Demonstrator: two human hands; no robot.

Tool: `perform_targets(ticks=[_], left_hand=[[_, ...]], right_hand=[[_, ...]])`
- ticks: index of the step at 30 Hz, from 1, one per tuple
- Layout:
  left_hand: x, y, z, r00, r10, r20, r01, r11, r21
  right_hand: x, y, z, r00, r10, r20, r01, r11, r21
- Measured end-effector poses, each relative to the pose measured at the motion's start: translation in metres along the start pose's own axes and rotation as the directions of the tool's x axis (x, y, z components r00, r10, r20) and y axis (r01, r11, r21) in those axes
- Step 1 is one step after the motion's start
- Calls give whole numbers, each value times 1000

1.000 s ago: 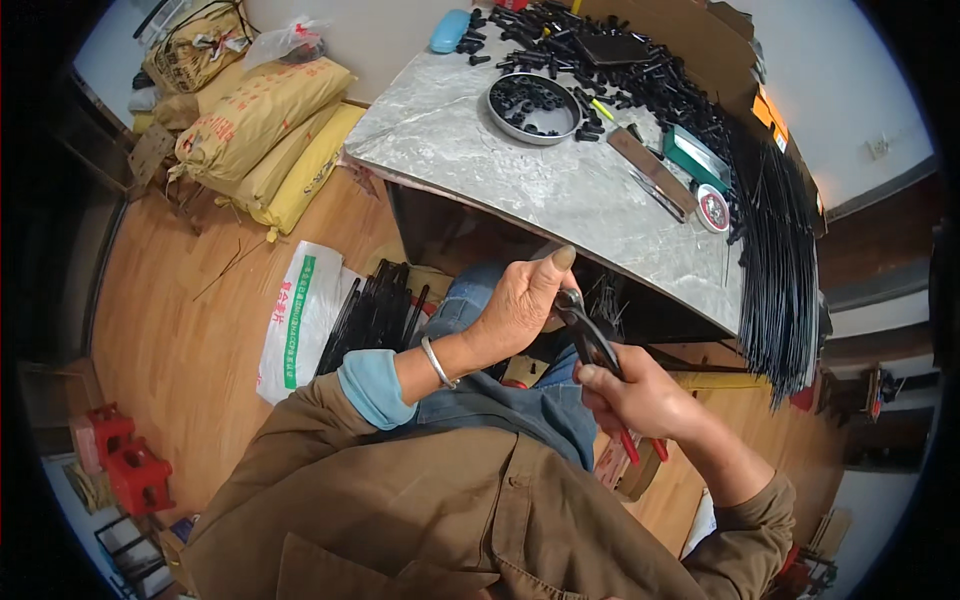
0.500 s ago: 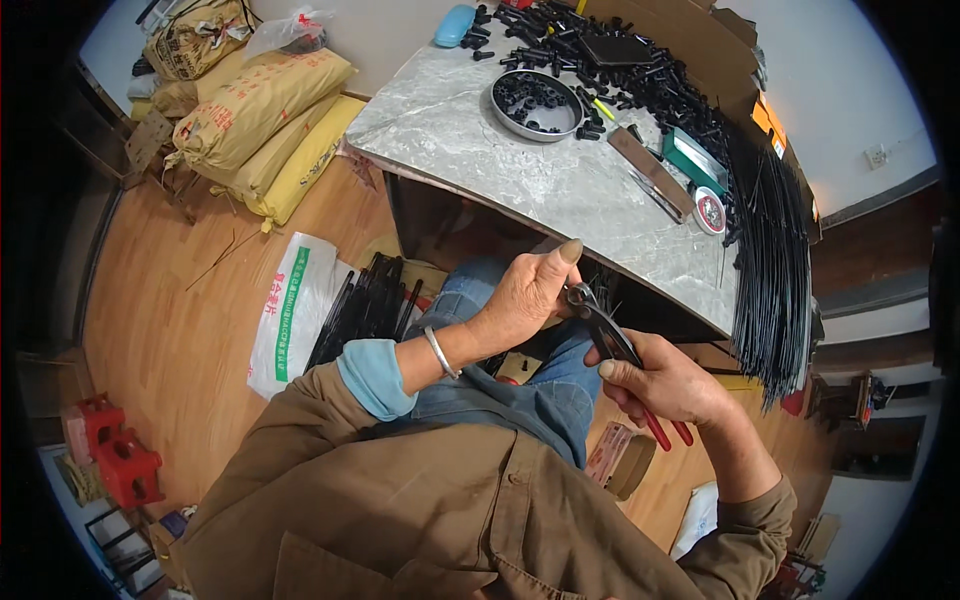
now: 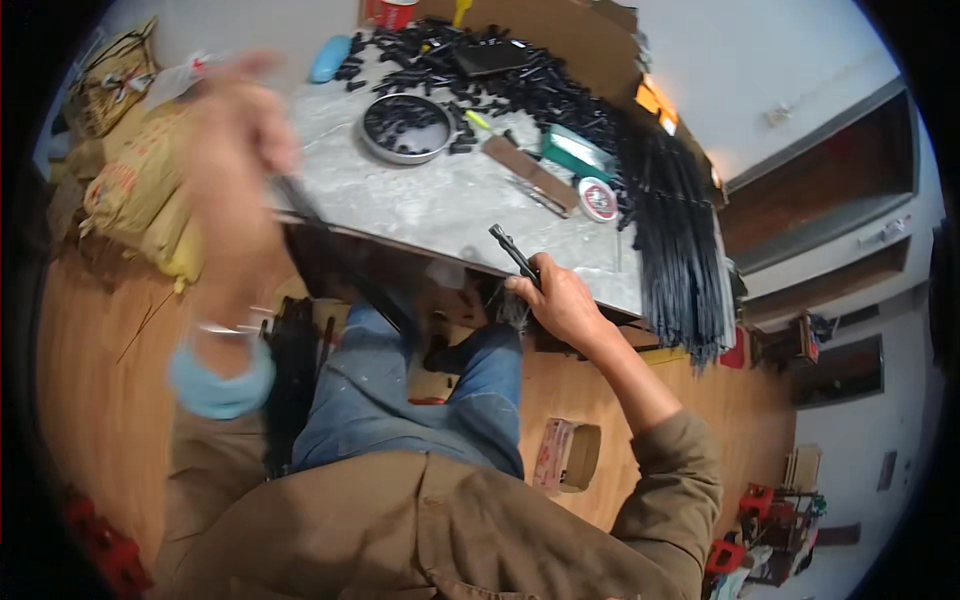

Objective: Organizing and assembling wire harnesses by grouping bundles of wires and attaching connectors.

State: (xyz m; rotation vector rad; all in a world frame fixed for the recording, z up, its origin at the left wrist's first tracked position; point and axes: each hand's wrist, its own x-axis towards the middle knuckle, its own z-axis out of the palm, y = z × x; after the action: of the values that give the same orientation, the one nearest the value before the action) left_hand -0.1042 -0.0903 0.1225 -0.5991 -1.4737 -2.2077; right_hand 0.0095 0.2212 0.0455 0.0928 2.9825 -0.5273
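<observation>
My left hand (image 3: 240, 140), smeared by motion, is raised at the left over the table's corner. From its fingers a long, thin black strip (image 3: 345, 250) slants down toward my knees, blurred too. My right hand (image 3: 568, 305) is closed around pliers (image 3: 512, 248) just off the table's front edge. Their dark jaws point up and left, over the grey tabletop (image 3: 440, 220); the handles are hidden in my palm. Closest to the pliers on the table are a brown flat bar (image 3: 530, 175) and a round tin (image 3: 598, 200).
A round metal dish (image 3: 405, 155) holds small black parts. Behind it lies a heap of black pieces (image 3: 450, 55), with a green box (image 3: 578, 152) to the right. Long black rods (image 3: 685, 270) hang over the right edge. Sacks (image 3: 135, 195) are stacked at left; a cardboard box (image 3: 580, 460) sits on the floor.
My left hand has swung up and left, away from the pliers, with a black strip now trailing from it. The right hand's pliers point up-left over the table edge. The view has shifted right.
</observation>
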Motion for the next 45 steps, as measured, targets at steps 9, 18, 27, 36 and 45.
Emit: perform_targets(ticks=[9,18,27,36,45], left_hand=[[-1,-57,-182,899,-215,-382,406,737,541],[-180,-268,-299,768,-544,-337,418,27,908],[-246,-298,-302,772,-489,-407,194,-428,883],[-230,-276,-251,573,-812,111,292,328,898],[-174,-213,-146,549,-764,339,257,540,801]], right_hand=[[7,55,10,941,112,-320,-199,947,-254],[47,137,-55,725,-73,-684,-321,844,-430],[96,233,-65,744,303,-595,-625,630,-461],[65,232,-156,612,464,-641,-667,738,-103],[40,211,-208,663,498,-560,-618,786,-33]])
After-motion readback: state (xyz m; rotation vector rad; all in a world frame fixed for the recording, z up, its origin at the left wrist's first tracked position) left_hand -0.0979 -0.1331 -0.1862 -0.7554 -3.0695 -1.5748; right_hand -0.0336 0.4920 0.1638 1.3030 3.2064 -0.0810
